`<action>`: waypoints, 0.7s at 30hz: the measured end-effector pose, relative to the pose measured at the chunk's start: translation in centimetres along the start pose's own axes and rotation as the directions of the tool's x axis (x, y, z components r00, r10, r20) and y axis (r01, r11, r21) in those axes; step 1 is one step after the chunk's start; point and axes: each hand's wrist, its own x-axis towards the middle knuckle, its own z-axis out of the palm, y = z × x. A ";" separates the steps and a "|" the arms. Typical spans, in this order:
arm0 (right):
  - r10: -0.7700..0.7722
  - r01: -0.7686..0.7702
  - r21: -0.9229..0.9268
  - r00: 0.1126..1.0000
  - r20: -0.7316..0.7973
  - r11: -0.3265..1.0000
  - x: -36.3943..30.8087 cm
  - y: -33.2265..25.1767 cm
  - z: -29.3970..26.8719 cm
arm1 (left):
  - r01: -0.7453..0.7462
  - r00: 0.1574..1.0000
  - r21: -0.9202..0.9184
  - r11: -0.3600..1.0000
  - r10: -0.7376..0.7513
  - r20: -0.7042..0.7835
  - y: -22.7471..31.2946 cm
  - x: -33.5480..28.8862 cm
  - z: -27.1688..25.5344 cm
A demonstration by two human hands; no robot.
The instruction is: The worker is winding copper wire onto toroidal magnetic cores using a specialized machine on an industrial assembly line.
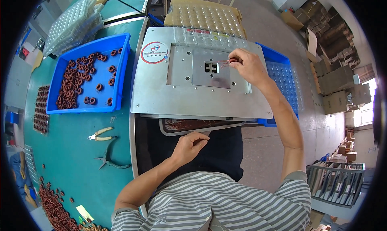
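My right hand pinches a small copper-wound coil whose thin wire leads point left. It hovers just right of the square opening in the steel plate of a flat metal machine. My left hand is closed, fingers curled, low in front of the machine. It is beside the rim of a metal tray holding reddish wire bits; whatever its fingers hold, if anything, is hidden. Left of the machine, a blue bin contains many brown coils.
Cutters with pale handles and dark-handled pliers lie on the green table. More coils are heaped at lower left. Clear plastic trays rest at the machine's back; others stack at far left. Another blue bin stands right.
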 end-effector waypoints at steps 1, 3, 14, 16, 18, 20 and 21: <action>-0.005 0.008 -0.043 0.997 0.077 0.999 0.7 0.0 0.0 | -0.010 1.000 0.033 0.999 0.010 0.006 -0.2 -0.1 -0.3; -0.009 0.025 -0.092 0.986 0.164 0.995 1.8 0.1 0.4 | -0.021 1.000 0.054 0.998 0.021 0.007 -0.5 -0.1 -0.6; 0.099 -0.127 0.086 0.956 0.278 0.988 4.4 2.3 2.1 | -0.044 0.995 0.108 0.993 0.035 0.089 0.5 0.7 -1.6; -0.016 -0.008 0.081 0.955 0.297 0.997 4.9 3.4 2.6 | -0.067 0.995 0.134 0.989 0.057 0.080 0.3 0.8 -1.4; -0.089 0.109 -0.044 0.939 0.331 0.993 5.3 3.6 3.1 | -0.090 0.995 0.152 0.984 0.083 0.050 0.5 1.1 -0.7; -0.182 0.205 -0.033 0.925 0.334 0.978 5.0 4.7 4.1 | -0.092 0.994 0.161 0.983 0.080 0.081 1.1 1.1 -0.1; -0.181 0.212 -0.056 0.923 0.340 0.976 4.8 4.5 4.2 | -0.069 0.997 0.184 0.981 0.060 0.054 1.3 1.2 0.3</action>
